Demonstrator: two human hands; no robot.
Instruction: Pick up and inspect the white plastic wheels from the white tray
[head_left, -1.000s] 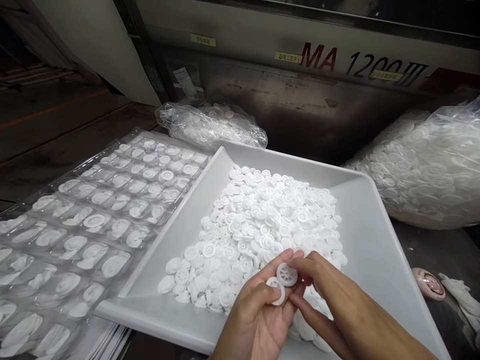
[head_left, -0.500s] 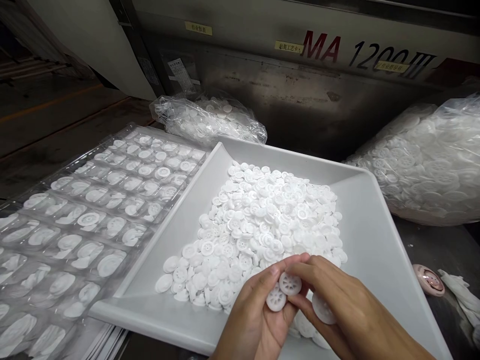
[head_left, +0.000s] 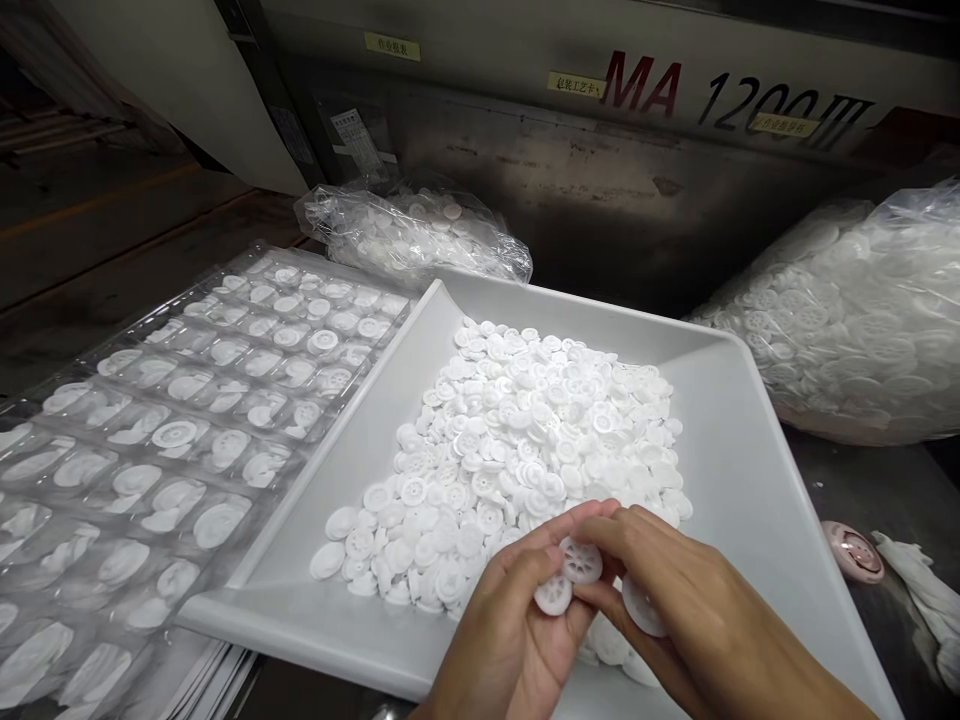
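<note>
Since a second ago, a third disc [head_left: 643,608] has come into view, tucked under the right hand [head_left: 675,570]. Left hand [head_left: 510,640]: palm up, fingers curled, thumb clamped on the lower disc [head_left: 553,595]. Right hand: thumb and fingers pinching the upper disc [head_left: 581,561], whose edge overlaps the lower one. Both hands over the near side of a grey bin [head_left: 720,420], which holds a loose heap of white discs [head_left: 510,440].

From where I stand, the held discs sit between the two hands, heap just beyond the fingertips; hands hide part of it. Left of the bin, a clear tray [head_left: 150,457], white pieces in its pockets, papers [head_left: 206,685] at its near end. Behind, a clear bag [head_left: 330,215] of discs; right, a bigger bag [head_left: 930,205], likewise filled. Near that, a pink case [head_left: 853,552] beside a white cloth [head_left: 919,590]. Machine [head_left: 487,150] across the back, marked MA 1200 III.
</note>
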